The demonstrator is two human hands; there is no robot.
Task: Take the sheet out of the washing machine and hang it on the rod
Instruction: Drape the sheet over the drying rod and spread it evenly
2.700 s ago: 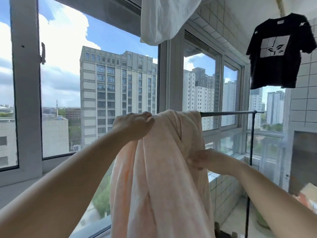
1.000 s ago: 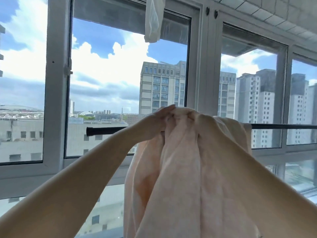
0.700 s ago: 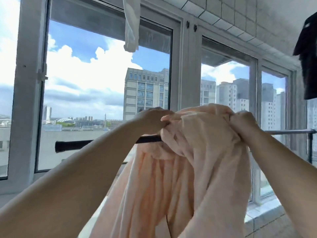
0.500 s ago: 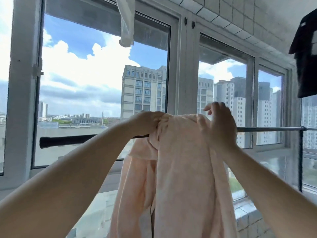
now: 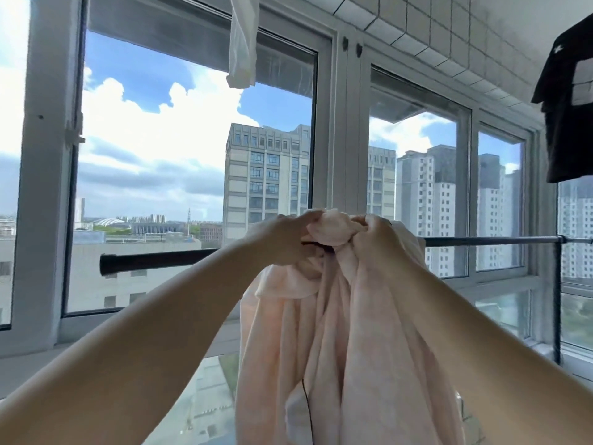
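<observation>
Bare rod [image 5: 154,260] left of sheet [image 5: 346,332]

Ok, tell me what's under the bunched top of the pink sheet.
The black rod runs under the pink sheet; both hands grip the bunch. The rod's covered stretch is hidden.

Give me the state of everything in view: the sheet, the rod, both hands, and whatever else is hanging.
sheet: bunched over the rod, hanging down, not spread.
rod: horizontal, bare on both sides of the sheet.
left hand: gripping the bunched sheet at the rod.
right hand: gripping the sheet's top.
black T-shirt: hanging up high.
white cloth: hanging from above.
</observation>
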